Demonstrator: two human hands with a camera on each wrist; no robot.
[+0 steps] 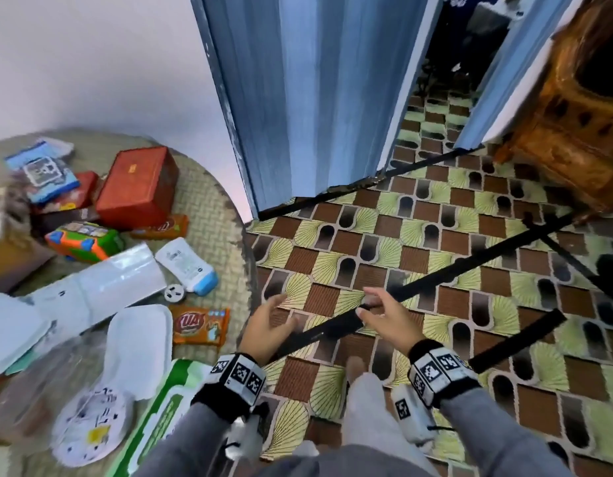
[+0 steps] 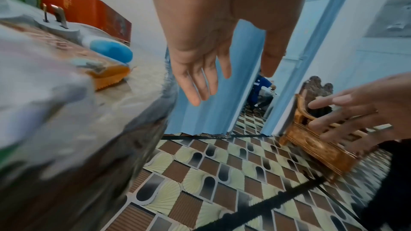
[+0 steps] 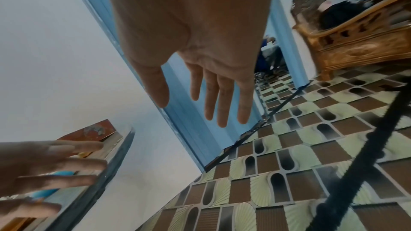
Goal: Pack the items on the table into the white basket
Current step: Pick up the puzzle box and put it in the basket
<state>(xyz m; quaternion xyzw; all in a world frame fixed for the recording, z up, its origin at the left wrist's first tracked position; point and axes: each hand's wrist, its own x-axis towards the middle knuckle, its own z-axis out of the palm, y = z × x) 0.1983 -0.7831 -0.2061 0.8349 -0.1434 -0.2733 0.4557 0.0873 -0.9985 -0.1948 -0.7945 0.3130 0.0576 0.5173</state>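
Observation:
Both hands hover empty over the tiled floor, just right of the round table (image 1: pixel 229 215). My left hand (image 1: pixel 281 315) is open with fingers spread, nearest the table edge; in the left wrist view my left hand (image 2: pixel 231 83) shows straight fingers. My right hand (image 1: pixel 374 304) is open too, and its own view shows the right hand (image 3: pixel 191 108) flat. On the table lie a red box (image 1: pixel 136 187), an orange snack packet (image 1: pixel 200 325), a white bottle with a blue cap (image 1: pixel 186 266), a green and orange pack (image 1: pixel 85 241) and a white foam tray (image 1: pixel 140 346). No white basket is in view.
A blue folding door (image 1: pixel 315 98) stands ahead, and carved wooden furniture (image 1: pixel 573 132) at the right. Black tripod legs (image 1: pixel 435 280) cross the patterned floor under my hands. A long white box (image 1: pixel 102 287) and a green-white pack (image 1: pixel 167 407) also lie on the table.

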